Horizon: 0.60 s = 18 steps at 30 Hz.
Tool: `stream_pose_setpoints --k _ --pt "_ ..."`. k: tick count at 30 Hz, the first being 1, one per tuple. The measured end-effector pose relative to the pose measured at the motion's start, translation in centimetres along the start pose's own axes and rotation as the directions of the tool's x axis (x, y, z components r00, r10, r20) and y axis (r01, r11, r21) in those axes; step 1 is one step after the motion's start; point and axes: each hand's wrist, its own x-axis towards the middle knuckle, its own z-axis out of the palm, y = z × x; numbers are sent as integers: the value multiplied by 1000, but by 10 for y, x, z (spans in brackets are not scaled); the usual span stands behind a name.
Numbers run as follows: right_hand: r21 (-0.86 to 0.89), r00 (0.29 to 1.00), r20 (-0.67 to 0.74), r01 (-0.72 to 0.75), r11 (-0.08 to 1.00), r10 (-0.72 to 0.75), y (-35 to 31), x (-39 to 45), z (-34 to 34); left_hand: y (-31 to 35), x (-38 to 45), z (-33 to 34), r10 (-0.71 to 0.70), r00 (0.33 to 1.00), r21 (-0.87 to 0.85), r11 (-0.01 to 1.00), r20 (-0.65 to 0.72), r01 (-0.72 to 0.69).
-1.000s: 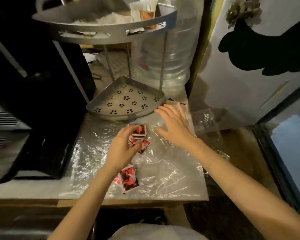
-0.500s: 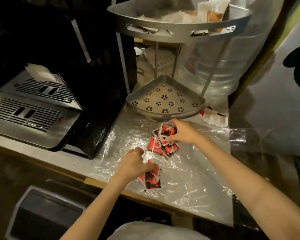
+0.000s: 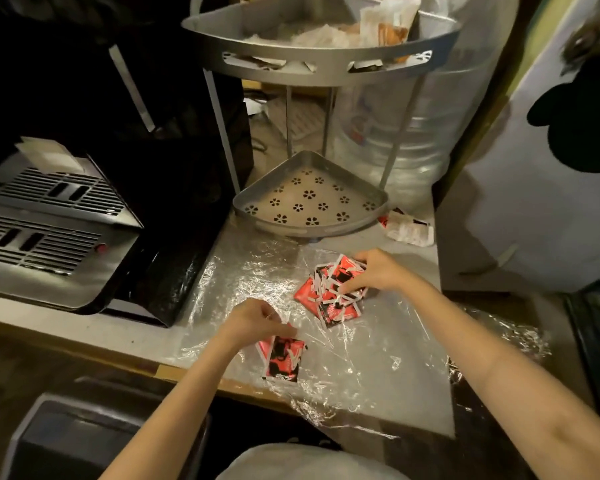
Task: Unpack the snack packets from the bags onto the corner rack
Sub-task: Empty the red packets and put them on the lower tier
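Observation:
A grey metal corner rack stands at the back of the counter; its lower shelf (image 3: 368, 197) has flower-shaped holes and holds nothing. Its upper shelf (image 3: 284, 65) carries pale snack packets. On a flattened clear plastic bag (image 3: 378, 355) lies a heap of several red-and-black snack packets (image 3: 326, 299). My right hand (image 3: 374, 271) grips the top packets of that heap. My left hand (image 3: 253, 323) pinches the top of two red-and-black packets (image 3: 284, 358) nearer the counter's front edge.
A black machine with a slotted metal tray (image 3: 49, 216) fills the left. A large clear water jug (image 3: 423, 133) stands behind the rack. A white packet (image 3: 409, 230) lies by the rack's right foot. A white panel (image 3: 541, 188) closes off the right.
The view swung left. My right hand came off the plastic and closed on the heap of packets. My left hand let that heap go and took hold of the two packets near the front edge.

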Motion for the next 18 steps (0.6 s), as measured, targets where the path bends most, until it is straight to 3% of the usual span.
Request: stream_pose_setpoints --k 4,9,15,18 --pt "115 999 11 -51 992 50 13 -8 -4 6 -4 -4 34 997 105 994 65 -41" --pt "212 997 56 -60 975 49 21 -18 -10 7 -9 2 113 993 305 945 23 -115" --pt "413 985 150 -142 899 86 25 -22 -4 9 -12 0 124 986 305 940 110 -152" --pt "550 982 159 -176 816 105 27 -19 -5 14 -9 -16 135 979 202 965 153 -165"
